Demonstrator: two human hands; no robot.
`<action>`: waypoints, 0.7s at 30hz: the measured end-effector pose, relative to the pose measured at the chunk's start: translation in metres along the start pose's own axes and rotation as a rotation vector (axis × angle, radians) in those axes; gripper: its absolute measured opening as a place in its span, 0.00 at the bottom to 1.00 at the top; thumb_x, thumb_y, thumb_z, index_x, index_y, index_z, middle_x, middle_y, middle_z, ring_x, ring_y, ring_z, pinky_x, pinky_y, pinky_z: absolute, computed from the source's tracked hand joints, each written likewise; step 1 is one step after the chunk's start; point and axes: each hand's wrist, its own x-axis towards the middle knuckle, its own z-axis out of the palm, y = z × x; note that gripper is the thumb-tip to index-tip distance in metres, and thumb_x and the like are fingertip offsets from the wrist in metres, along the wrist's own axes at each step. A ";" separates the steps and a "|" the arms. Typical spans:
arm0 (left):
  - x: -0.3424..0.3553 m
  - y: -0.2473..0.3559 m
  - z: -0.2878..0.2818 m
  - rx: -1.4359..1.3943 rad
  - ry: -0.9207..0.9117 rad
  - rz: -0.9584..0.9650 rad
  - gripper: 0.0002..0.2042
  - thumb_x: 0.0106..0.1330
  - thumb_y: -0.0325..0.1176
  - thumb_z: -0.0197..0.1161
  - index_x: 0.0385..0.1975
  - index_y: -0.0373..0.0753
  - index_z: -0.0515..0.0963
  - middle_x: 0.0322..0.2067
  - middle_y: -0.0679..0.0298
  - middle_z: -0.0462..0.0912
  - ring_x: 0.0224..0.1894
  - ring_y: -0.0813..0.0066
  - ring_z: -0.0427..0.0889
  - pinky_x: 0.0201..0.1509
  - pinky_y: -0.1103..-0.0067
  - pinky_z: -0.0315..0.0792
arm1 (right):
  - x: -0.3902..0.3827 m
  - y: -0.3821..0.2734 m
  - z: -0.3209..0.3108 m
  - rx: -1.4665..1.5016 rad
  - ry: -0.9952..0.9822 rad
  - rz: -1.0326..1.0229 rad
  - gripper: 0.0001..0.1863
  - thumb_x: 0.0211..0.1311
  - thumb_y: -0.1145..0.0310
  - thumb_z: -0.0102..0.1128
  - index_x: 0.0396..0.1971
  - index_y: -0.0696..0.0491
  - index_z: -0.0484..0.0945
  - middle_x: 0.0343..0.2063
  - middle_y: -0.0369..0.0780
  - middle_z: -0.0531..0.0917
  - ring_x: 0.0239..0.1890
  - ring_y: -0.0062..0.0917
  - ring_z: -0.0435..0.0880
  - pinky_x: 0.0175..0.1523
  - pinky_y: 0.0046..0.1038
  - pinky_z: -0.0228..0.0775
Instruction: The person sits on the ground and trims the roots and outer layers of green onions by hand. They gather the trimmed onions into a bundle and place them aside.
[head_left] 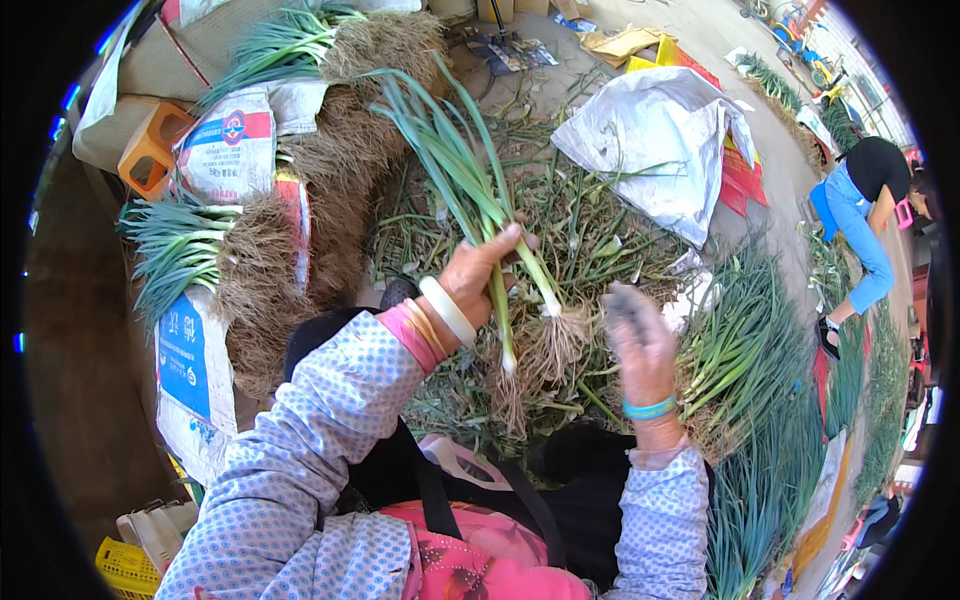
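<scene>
My left hand [490, 265] grips green onions [440, 155] around their pale stems, their leaves reaching up and their white ends and roots [555, 340] hanging down. Just right of the roots, my right hand [640, 340] is raised with dirty, loosely bent fingers and nothing visible in them. Under both hands lies a heap of leaf scraps [610, 230]. A pile of long green onions [740, 370] lies to my right. At my left are stacked bundles [255, 255] with thick brown roots, partly laid on printed sacks [185, 355].
A white plastic sheet [640, 130] lies ahead over red and yellow bags. An orange crate [150, 150] is at the upper left, a yellow basket [125, 560] at the lower left. At right, another person [855, 230] in blue trousers bends beside more onions. Another person [875, 520] is partly visible below.
</scene>
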 end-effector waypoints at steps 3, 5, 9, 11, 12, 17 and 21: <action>0.005 -0.015 -0.005 -0.078 -0.166 0.021 0.15 0.65 0.35 0.53 0.49 0.40 0.67 0.32 0.65 0.78 0.35 0.78 0.76 0.38 0.83 0.71 | -0.006 0.010 0.023 -0.106 -0.173 -0.096 0.33 0.56 0.53 0.58 0.55 0.59 0.62 0.46 0.48 0.75 0.51 0.35 0.72 0.57 0.32 0.60; 0.003 -0.017 -0.006 -0.125 -0.290 0.004 0.17 0.65 0.35 0.52 0.53 0.41 0.64 0.36 0.63 0.76 0.41 0.73 0.76 0.48 0.74 0.70 | -0.010 0.009 0.035 0.069 -0.220 -0.012 0.28 0.54 0.67 0.58 0.55 0.60 0.62 0.43 0.48 0.76 0.46 0.31 0.75 0.52 0.29 0.65; -0.003 -0.017 0.000 -0.153 -0.308 -0.007 0.20 0.63 0.36 0.56 0.54 0.42 0.62 0.41 0.59 0.78 0.46 0.70 0.76 0.53 0.72 0.69 | -0.012 0.019 0.038 -0.074 -0.283 -0.074 0.22 0.50 0.73 0.55 0.48 0.61 0.69 0.37 0.46 0.77 0.39 0.30 0.77 0.48 0.26 0.67; 0.002 -0.017 -0.004 -0.164 -0.323 -0.069 0.21 0.62 0.34 0.57 0.55 0.44 0.61 0.44 0.57 0.76 0.48 0.68 0.75 0.54 0.70 0.68 | -0.013 0.017 0.038 -0.008 -0.338 -0.022 0.21 0.49 0.73 0.54 0.46 0.62 0.69 0.33 0.46 0.77 0.36 0.28 0.77 0.46 0.26 0.67; 0.001 -0.016 -0.005 -0.146 -0.351 -0.046 0.22 0.61 0.32 0.56 0.55 0.45 0.60 0.46 0.57 0.75 0.49 0.67 0.74 0.55 0.69 0.68 | -0.013 0.017 0.039 0.021 -0.354 0.001 0.20 0.49 0.73 0.54 0.45 0.63 0.69 0.32 0.45 0.77 0.35 0.28 0.76 0.45 0.27 0.67; -0.005 -0.006 0.005 -0.187 -0.466 -0.059 0.28 0.54 0.19 0.52 0.56 0.47 0.57 0.53 0.54 0.69 0.53 0.62 0.71 0.58 0.66 0.65 | -0.012 0.020 0.035 0.052 -0.377 0.069 0.17 0.48 0.74 0.53 0.40 0.64 0.70 0.27 0.45 0.77 0.31 0.27 0.74 0.41 0.27 0.66; -0.004 -0.007 0.001 -0.263 -0.395 -0.107 0.27 0.51 0.17 0.50 0.54 0.44 0.59 0.53 0.54 0.69 0.53 0.62 0.71 0.57 0.66 0.66 | -0.015 0.023 0.037 0.082 -0.342 0.059 0.15 0.49 0.74 0.52 0.39 0.63 0.70 0.25 0.46 0.76 0.28 0.27 0.74 0.39 0.26 0.67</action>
